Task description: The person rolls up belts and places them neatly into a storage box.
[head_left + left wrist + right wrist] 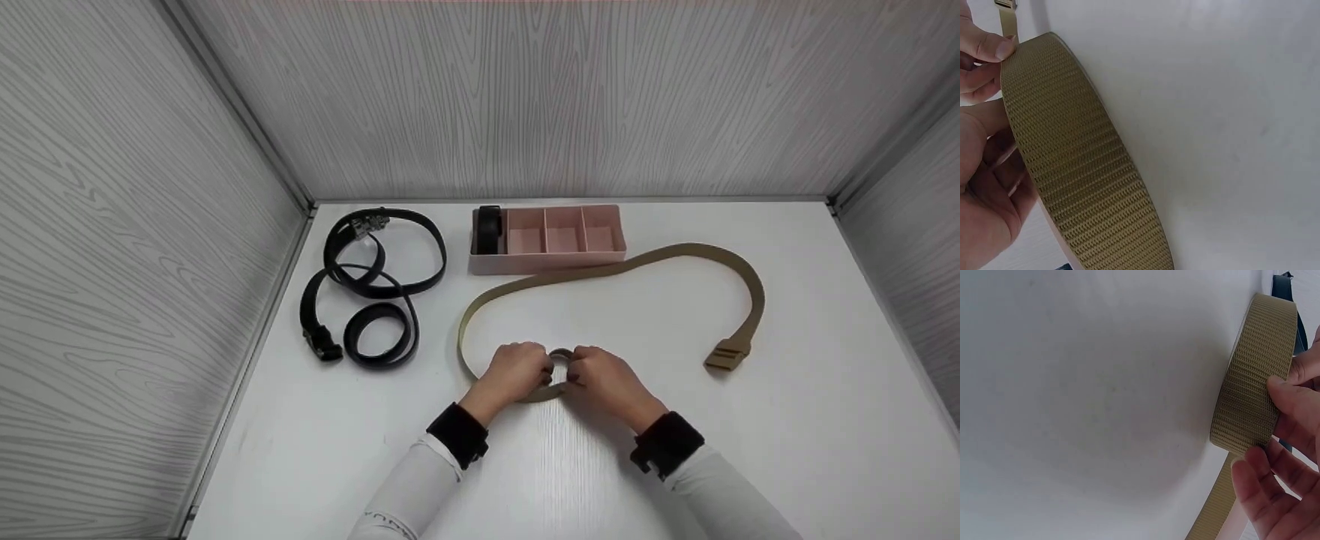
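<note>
Just behind the tan strap point(555, 278) sits a pink tray point(517, 264).

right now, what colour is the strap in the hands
Olive-tan; the strap shows best in the left wrist view.

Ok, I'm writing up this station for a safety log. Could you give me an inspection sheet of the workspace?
Surface: white tabletop, standing before the back panel.
Job's things: tan strap, curled at the hands; its buckle lies at right.
Clutter: black strapping, looped at left; pink tray toward the back, black roll in its leftmost compartment.
Hands: left hand and right hand both hold the tan strap.
Cables: nothing seen.
Surroundings: grey wood-grain panels left, back and right.
</note>
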Available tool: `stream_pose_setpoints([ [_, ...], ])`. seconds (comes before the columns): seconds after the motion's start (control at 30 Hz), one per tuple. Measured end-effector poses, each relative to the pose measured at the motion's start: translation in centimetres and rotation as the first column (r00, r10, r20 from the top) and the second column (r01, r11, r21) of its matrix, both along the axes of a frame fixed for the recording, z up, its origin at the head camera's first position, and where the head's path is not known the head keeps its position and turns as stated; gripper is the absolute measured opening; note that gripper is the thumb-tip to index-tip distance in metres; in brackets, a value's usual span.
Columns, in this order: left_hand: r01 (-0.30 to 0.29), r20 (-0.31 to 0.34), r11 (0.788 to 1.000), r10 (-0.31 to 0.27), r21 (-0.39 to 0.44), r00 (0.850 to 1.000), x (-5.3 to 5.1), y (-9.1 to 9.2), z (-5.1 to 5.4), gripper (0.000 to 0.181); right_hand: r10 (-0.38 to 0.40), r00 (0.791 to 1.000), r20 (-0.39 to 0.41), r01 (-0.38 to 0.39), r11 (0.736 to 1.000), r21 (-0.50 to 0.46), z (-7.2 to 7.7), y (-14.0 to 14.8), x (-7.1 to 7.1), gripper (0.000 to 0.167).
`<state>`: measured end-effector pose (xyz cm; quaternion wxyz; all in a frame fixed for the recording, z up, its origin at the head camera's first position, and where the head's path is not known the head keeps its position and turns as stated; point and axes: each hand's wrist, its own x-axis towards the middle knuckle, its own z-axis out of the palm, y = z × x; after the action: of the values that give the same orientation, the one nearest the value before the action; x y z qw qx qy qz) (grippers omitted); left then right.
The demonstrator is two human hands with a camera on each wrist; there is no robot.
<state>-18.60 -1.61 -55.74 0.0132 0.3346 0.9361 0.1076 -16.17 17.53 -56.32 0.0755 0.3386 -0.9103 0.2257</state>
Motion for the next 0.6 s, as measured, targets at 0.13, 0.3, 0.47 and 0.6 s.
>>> stream_pose_setpoints([
  [0.13, -0.050, 0.012, 0.996, 0.050, 0.069, 0.999, 0.42, 0.06, 0.10, 0.007, -0.052, 0.999, -0.005, 0.052, 0.998, 0.043, -0.06, -0.13, 0.06, 0.014],
  [0.3, -0.054, 0.065, 0.993, 0.048, 0.107, 0.997, 0.64, 0.32, 0.02, 0.012, -0.106, 0.994, 0.005, 0.105, 0.990, 0.091, -0.29, -0.25, 0.11, 0.013],
  [0.47, -0.055, 0.060, 0.994, 0.049, 0.093, 0.997, 0.90, 0.53, -0.41, 0.021, -0.099, 0.995, -0.002, 0.099, 0.990, 0.099, -0.57, -0.52, 0.13, 0.011],
  [0.6, -0.024, 0.085, 0.995, 0.015, 0.101, 0.996, 0.99, 0.24, -0.35, 0.022, -0.079, 0.996, -0.046, 0.083, 0.991, 0.104, -0.64, -0.65, 0.13, 0.013],
])
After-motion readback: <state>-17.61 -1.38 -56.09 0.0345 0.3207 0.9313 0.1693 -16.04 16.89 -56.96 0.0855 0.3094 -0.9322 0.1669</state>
